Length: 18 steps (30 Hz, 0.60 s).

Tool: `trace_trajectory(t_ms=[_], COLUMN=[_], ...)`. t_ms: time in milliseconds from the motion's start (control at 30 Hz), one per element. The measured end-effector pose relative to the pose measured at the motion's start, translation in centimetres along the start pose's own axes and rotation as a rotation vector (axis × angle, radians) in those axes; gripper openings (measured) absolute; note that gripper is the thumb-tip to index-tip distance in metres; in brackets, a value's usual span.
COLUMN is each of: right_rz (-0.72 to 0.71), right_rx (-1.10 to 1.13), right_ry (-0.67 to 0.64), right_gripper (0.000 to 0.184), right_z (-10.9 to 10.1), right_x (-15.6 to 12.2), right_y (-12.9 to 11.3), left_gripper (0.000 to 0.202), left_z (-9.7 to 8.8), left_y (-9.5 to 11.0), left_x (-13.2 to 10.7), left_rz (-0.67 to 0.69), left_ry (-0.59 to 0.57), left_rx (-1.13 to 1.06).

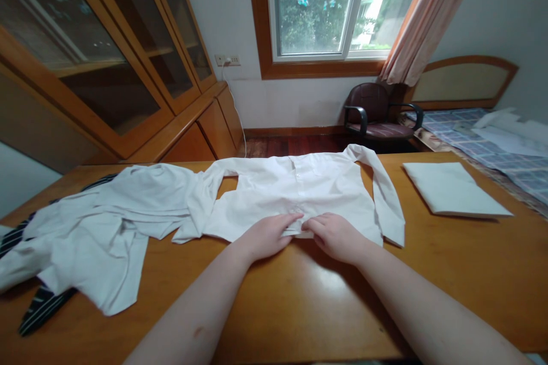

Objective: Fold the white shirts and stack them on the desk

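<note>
Left hand (269,235): its grip is pinching the lower hem of the white shirt (323,179), fingers bending over the cloth with little gap showing.
Right hand (336,235): its grip is holding the same hem just beside the left, fingers curling in; I am not seeing its thumb clearly.
Shirt: it is lying flat on the tabletop (295,313), buttons running up its middle, the right sleeve bending down along its side, the left one reaching the heap.
Heap: to the left, white clothes (115,211) are spreading loosely, with a dark striped cloth (47,305) showing from underneath.
Folded piece: a flat white bundle (454,188) is resting on the right, apart from the shirt.
Beyond the tabletop: I am looking at a maroon chair (370,102) standing below the window (317,17), a plaid-covered bed (505,151) stretching along the right, and a wooden cabinet (180,131) filling the left.
</note>
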State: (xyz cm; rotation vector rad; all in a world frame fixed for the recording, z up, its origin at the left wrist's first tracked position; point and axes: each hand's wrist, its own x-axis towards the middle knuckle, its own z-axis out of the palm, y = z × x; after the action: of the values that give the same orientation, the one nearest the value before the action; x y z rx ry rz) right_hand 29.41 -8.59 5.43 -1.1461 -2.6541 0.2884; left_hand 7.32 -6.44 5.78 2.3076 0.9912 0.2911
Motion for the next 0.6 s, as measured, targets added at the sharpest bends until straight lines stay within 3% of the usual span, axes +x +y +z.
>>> trace_trajectory(t_ms=[167,400,600], right_rz=[0.205,0.638,0.714], right_rx=[-0.092,-0.153,-0.007], right_ry=[-0.16,-0.237,-0.245], right_gripper=[0.036,0.031,0.022], right_z=[-1.7,-5.3,-5.8], right_x=[-0.4,-3.5,-7.8], right_y=[0.5,3.7,5.3], left_gripper=[0.031,0.041,0.028], left_z=[-0.4,-0.4,-0.9], left_y=[0.3,-0.2,0.5], left_x=[-0.1,-0.2,-0.4], left_rz=[-0.09,-0.114,-0.112], left_ry=[-0.009,0.001,-0.114], left_rx=[0.03,0.002,-0.025])
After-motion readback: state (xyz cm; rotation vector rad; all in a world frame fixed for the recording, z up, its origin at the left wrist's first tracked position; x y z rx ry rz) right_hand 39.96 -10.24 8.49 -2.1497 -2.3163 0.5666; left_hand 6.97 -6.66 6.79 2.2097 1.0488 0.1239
